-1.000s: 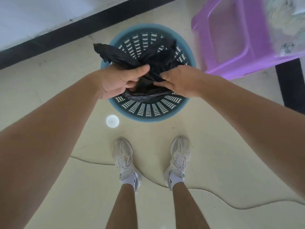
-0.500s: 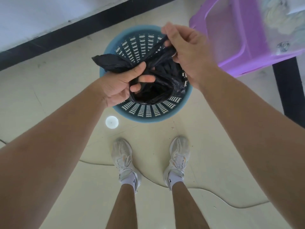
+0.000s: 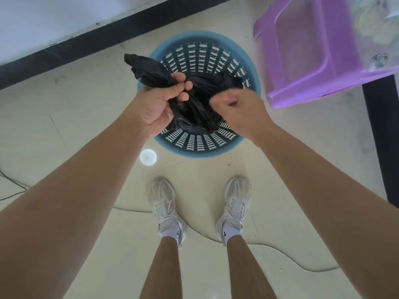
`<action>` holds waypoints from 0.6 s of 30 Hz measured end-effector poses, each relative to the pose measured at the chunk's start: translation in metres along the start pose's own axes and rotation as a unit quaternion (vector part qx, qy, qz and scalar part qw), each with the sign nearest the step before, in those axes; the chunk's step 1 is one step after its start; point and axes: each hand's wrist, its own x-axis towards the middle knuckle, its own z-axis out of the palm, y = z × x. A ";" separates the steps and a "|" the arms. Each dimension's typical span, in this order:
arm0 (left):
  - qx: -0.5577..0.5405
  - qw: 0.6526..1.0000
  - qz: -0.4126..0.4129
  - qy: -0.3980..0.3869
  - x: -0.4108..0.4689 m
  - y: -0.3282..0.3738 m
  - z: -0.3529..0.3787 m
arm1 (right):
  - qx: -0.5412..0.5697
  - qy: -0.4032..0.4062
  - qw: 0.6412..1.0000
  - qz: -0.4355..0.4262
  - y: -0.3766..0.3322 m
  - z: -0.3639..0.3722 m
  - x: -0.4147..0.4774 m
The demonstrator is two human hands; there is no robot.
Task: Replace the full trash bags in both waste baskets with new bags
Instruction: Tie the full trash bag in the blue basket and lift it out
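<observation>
Black trash bag (image 3: 194,98) hangs bunched over the blue waste basket (image 3: 200,152), mouth not yet spread. Left hand (image 3: 159,104), grip clamped on a twisted corner; right hand (image 3: 237,111) curled onto the opposite edge. Uneven pulling could tear the film or slip it free.

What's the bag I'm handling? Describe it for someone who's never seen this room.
By the wall's black baseboard stands a round blue basket, left of a purple stool. The bag hangs over its mouth, gripped by the left hand. It is the only crumpled black plastic there.
</observation>
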 end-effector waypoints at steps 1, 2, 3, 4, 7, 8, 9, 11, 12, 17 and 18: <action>0.005 1.000 0.005 -0.004 -0.001 0.003 -0.002 | -0.029 0.044 0.998 -0.039 -0.001 0.001 0.005; 0.012 1.000 0.010 -0.009 -0.002 0.005 -0.004 | -0.052 0.052 0.995 -0.060 -0.003 0.002 0.009; 0.024 1.000 0.012 -0.015 -0.003 0.007 -0.004 | -0.083 0.026 0.993 -0.074 -0.005 0.005 0.015; 0.036 0.999 0.012 -0.022 -0.003 0.008 -0.005 | -0.118 -0.014 0.989 -0.083 -0.008 0.009 0.020; 0.035 0.999 0.009 -0.014 -0.004 0.006 -0.004 | -0.154 -0.050 0.979 -0.122 -0.017 0.019 0.034; 0.036 0.999 0.014 0.009 -0.004 0.004 -0.004 | -0.158 -0.022 0.980 -0.121 -0.020 0.018 0.036; 0.047 0.998 0.024 0.040 -0.003 0.000 -0.004 | -0.166 0.004 0.979 -0.120 -0.022 0.018 0.037; 0.059 0.992 0.047 0.102 -0.001 -0.008 -0.003 | -0.209 0.028 0.969 -0.132 -0.023 0.018 0.032; 0.033 0.990 0.050 0.125 0.002 -0.011 -0.003 | -0.221 0.019 0.966 -0.136 -0.021 0.019 0.027; -0.265 0.950 0.009 0.165 0.010 -0.016 0.003 | -0.140 -0.084 0.986 -0.041 0.000 0.032 -0.001; -0.285 0.944 0.006 0.163 0.010 -0.016 0.004 | -0.122 -0.099 0.987 -0.017 0.004 0.033 -0.003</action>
